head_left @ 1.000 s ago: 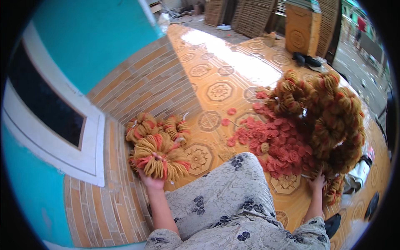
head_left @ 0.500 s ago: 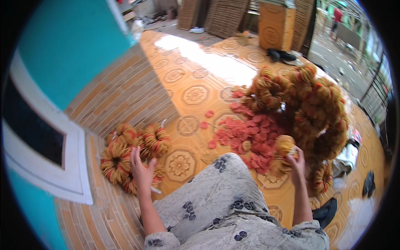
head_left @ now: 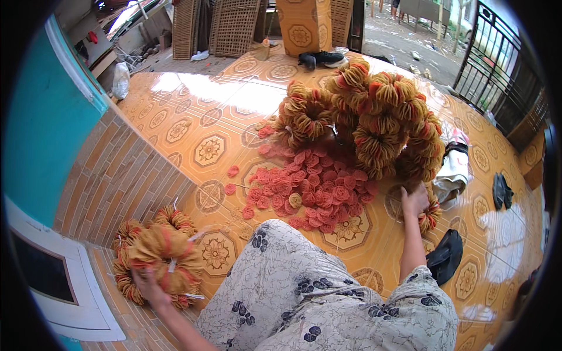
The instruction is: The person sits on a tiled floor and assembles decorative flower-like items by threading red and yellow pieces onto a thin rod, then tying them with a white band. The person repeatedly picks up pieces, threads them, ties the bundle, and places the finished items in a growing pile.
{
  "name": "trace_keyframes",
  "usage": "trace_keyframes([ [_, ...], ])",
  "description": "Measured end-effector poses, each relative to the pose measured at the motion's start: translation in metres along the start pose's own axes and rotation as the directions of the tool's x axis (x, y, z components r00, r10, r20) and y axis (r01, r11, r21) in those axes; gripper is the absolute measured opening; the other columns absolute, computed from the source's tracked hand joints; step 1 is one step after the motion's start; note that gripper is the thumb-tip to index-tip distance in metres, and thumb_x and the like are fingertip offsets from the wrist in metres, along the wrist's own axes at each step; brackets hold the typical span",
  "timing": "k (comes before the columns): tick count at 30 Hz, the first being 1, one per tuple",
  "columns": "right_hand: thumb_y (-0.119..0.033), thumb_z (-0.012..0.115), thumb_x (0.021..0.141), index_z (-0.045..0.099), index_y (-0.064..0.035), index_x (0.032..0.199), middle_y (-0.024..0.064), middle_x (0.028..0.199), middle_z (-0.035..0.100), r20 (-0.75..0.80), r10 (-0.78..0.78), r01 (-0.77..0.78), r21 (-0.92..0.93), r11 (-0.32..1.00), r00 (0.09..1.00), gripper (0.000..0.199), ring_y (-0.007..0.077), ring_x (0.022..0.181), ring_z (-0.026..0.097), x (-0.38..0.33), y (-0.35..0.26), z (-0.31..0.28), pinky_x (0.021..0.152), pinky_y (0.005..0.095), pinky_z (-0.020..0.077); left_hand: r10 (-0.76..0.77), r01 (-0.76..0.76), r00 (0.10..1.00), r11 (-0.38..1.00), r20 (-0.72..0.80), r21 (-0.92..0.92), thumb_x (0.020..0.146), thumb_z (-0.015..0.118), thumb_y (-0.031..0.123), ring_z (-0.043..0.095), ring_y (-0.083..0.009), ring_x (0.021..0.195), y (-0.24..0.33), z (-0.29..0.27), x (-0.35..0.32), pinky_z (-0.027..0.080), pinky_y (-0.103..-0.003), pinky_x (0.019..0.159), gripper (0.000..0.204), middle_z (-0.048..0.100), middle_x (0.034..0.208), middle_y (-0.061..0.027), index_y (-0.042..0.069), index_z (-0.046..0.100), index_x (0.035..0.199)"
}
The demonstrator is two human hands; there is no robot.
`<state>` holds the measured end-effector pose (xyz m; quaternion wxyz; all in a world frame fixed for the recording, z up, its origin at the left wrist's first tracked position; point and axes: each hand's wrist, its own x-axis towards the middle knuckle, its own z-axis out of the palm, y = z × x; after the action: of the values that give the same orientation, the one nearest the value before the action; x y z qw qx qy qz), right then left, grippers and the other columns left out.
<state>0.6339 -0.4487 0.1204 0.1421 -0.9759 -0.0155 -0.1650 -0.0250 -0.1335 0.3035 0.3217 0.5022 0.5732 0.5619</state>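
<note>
Left hand (head_left: 149,286) grips a tied bundle (head_left: 159,257) by the brick wall (head_left: 117,175) while right hand (head_left: 414,200) closes on a ring of crackers at the big pile (head_left: 380,126), so she should probably pull gently to keep them whole

Glossy orange patterned floor tiles (head_left: 193,126) carry loose red discs (head_left: 310,190), bundled ring stacks (head_left: 380,123) and dark sandals (head_left: 446,256).
</note>
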Motion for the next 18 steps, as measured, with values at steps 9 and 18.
trace_keyframes([
  [9, -0.038, 0.074, 0.08, 0.049, -0.0041, 0.133, 0.0158, 0.119, 0.062, 0.241, 0.069, -0.034, -0.149, 0.988, 0.968, 0.068, 0.0291, 0.117, 0.057, -0.021, 0.067, -0.001, 0.111, 0.0519, 0.0317, 0.662, -0.251, 0.731, 0.485, -0.164, 0.838, 0.092, 0.065, 0.047, 0.04, -0.0339, 0.137, 0.01, -0.096, 0.129, 0.035, -0.042, 0.111, 0.086, 0.036, 0.152, -0.02, 0.003, 0.024, 0.153],
  [18, -0.038, 0.064, 0.092, 0.048, -0.0012, 0.136, 0.0107, 0.121, 0.062, 0.346, -0.938, -0.804, 0.564, 0.189, 0.023, 0.06, 0.019, 0.112, 0.059, -0.083, -0.143, -0.151, 0.101, 0.0351, 0.044, -0.05, 0.558, 0.437, 0.798, 0.898, -0.227, 0.082, 0.08, 0.031, 0.033, -0.0259, 0.142, -0.011, 0.195, -0.131, 0.044, -0.042, 0.104, 0.094, 0.026, 0.156, -0.0127, 0.01, 0.02, 0.152],
])
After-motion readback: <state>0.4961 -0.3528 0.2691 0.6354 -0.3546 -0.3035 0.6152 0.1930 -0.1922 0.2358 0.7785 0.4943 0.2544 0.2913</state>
